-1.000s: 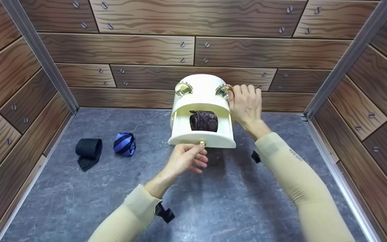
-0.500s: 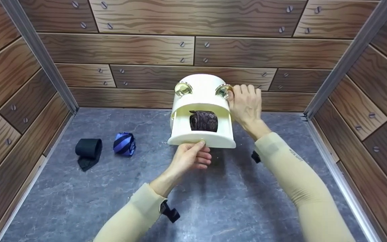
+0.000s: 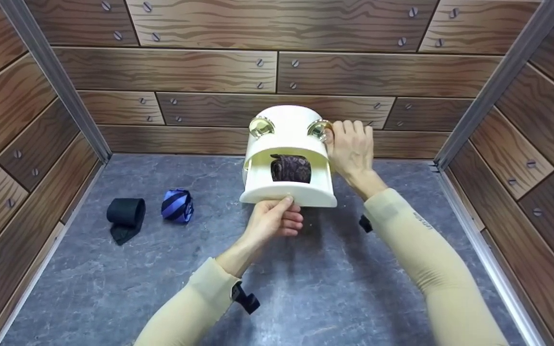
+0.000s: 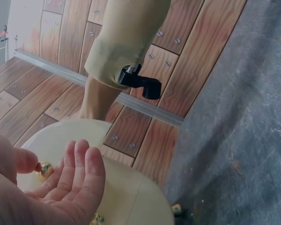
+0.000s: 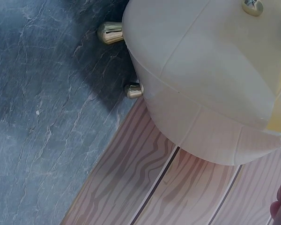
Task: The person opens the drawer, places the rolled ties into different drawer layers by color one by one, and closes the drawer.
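Observation:
A cream round-topped cabinet stands at the back of the grey floor, its drawer pulled out. A rolled dark patterned tie lies in the drawer. My left hand holds the drawer front: its thumb lies on the top edge and its fingers curl below. In the left wrist view the small gold knob sits between the thumb and fingers of my left hand. My right hand lies flat against the cabinet's right side, beside a gold top knob.
A rolled blue striped tie and a rolled black tie lie on the floor to the left. Wood-patterned walls close in the back and both sides. The cabinet stands on gold feet close to the back wall.
The drawer has slid a little way back into the cabinet. My left thumb has moved up over the knob onto the drawer's front edge. The right hand has stayed put.

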A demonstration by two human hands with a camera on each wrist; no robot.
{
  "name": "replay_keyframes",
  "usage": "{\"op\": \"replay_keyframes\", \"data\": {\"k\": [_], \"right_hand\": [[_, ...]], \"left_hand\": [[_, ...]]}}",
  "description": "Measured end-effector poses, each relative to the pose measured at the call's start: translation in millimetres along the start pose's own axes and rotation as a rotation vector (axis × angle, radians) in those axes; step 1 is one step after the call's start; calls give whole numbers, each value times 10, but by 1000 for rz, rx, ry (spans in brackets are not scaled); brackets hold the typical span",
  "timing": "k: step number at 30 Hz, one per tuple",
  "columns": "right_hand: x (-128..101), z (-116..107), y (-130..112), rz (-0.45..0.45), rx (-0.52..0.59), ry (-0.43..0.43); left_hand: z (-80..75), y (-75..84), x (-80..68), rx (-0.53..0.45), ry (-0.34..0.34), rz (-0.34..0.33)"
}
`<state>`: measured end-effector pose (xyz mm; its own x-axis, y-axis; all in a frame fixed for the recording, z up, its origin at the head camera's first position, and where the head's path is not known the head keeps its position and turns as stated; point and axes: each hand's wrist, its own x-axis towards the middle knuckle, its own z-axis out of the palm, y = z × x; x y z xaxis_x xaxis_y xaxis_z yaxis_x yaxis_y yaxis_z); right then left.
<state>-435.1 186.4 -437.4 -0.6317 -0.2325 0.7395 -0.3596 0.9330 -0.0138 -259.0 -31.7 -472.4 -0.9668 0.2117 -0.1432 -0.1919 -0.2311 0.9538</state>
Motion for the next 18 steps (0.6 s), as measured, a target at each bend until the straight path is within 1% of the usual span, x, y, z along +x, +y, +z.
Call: {"op": "replay_keyframes", "data": {"k": [7,13,18], "right_hand": [[0,3,0,-3,-5,6],[-1,-5,0,5,3,-9],[-2,-7,4,6,10,-3]], "left_hand": [[-1,26,41,0,6,12],[5,60,82,-15,11,-7],[16,73,104,-10,24,-8]]}}
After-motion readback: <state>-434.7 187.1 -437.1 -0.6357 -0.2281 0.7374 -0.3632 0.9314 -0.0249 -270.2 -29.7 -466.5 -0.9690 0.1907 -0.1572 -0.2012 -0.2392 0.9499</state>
